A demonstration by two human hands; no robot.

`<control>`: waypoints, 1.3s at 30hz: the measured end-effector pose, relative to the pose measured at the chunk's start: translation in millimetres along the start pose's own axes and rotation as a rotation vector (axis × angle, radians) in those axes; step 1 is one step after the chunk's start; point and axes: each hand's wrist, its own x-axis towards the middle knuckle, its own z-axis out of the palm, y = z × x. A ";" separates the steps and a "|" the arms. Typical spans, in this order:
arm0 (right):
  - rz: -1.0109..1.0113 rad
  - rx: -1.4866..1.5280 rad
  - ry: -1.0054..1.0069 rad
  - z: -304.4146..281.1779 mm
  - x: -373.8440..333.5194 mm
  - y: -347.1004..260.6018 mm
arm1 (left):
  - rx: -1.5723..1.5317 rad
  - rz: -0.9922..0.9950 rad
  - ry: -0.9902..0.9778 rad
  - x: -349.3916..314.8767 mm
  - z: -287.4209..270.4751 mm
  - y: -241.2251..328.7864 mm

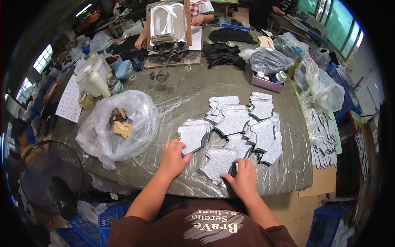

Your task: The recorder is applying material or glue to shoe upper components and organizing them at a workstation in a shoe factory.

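Several small stacks of grey fabric cut pieces with dark undersides lie on the table before me. My left hand (173,159) rests against the near left edge of the left stack (192,138), its thumb spread away from the fingers. At the nearest stack (218,162), my right hand (244,178) has its thumb and fingers closed on the right corner. Behind these, more stacks of cut pieces (232,120) overlap one another, and others (264,133) lie to the right.
A clear plastic bag (140,107) with tan pieces (122,129) lies at the left, near white jugs (95,76). A framed screen press (168,24) stands at the far side, where another person's hand (198,19) shows. Black fabric stacks (222,53) and a purple box (267,83) sit far right.
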 end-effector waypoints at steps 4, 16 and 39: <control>0.110 0.006 0.000 8.8 8.0 -4.3 | 0.029 0.017 0.018 -12.8 -6.0 16.4; 0.323 0.969 0.070 -12.6 1.3 14.1 | -0.019 0.078 0.036 -47.6 -3.5 30.2; -0.430 0.120 -0.001 36.7 5.2 -33.7 | -0.188 -0.081 0.042 -24.9 -22.7 5.3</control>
